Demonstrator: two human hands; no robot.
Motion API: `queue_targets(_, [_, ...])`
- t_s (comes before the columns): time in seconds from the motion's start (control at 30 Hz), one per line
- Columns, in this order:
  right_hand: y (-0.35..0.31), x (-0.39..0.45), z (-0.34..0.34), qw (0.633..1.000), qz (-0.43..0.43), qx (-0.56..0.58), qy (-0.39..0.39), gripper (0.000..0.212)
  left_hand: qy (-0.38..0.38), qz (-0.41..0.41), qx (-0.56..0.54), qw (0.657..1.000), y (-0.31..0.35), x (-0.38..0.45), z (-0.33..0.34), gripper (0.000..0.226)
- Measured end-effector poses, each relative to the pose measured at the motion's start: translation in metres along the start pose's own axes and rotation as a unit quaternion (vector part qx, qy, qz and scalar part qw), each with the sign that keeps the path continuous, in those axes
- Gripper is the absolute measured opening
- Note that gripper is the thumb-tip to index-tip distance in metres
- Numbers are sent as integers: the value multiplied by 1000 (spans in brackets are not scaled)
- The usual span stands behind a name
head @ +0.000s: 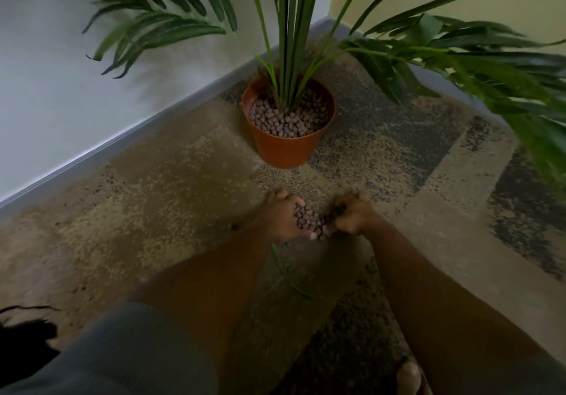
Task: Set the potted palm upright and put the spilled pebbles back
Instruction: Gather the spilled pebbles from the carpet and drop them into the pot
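The palm stands upright in an orange plastic pot (pixel 286 149) on the carpet, near the room's corner. Brown clay pebbles (pixel 288 120) fill the pot around the green stems (pixel 289 42). Just in front of the pot, my left hand (pixel 275 220) and my right hand (pixel 355 215) are cupped side by side, low over the carpet. A heap of spilled pebbles (pixel 307 218) lies between my palms, held from both sides. The carpet under my hands is hidden.
A patterned beige and dark carpet (pixel 153 198) covers the floor. A white wall with a grey skirting board (pixel 92 152) runs along the left. Long fronds (pixel 505 67) hang out to the right. A thin green stem (pixel 284 272) lies under my left forearm.
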State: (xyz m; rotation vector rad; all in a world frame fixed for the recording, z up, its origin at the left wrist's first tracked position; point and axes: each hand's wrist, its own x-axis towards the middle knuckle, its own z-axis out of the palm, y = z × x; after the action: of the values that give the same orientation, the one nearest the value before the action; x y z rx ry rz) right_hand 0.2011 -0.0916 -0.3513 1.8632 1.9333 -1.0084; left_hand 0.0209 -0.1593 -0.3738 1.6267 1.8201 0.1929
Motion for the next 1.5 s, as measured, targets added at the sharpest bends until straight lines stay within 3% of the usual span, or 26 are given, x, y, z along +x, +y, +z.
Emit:
queue_targets(0.1, [1,-4,9,1000,-22,17,5,73,7,-14,-9,1000,1,3,0,64])
queue_targets(0.33, [-13,-15,22,994,-102,15,30,24,-6,-23,-28,999,13,3,0,40])
queue_targets(0.47, [-19,-21,19,994,-107,35,13,24,-45,-46,-23,998,15,5,-6,31])
queue_targets(0.63, [-22,-23,14,988,-63,140,-11,25,-54,-45,-58,996,11,3,-12,21])
queue_targets(0.8, [-27,-20,14,926,23,375,-22,23,-53,-51,-103,992,6,1,-14,17])
queue_targets(0.93, [-26,-19,16,800,85,589,-75,18,-82,-81,-193,974,10,-8,-20,18])
queue_targets(1.07, [-25,-25,17,732,77,665,-130,22,-99,-151,-335,925,11,-14,-16,15])
queue_targets(1.2, [-29,-27,20,654,55,740,-146,18,-95,-180,-539,817,4,-20,-15,18])
queue_targets(1.27, [-32,-26,22,614,54,773,-149,18,-82,-181,-592,781,4,-24,-18,23])
queue_targets(1.4, [-40,-26,23,586,48,795,-151,23,-16,-241,-686,687,5,-22,-23,44])
queue_targets(1.5, [-46,-28,18,558,27,814,-160,26,37,-271,-739,616,6,-19,-27,39])
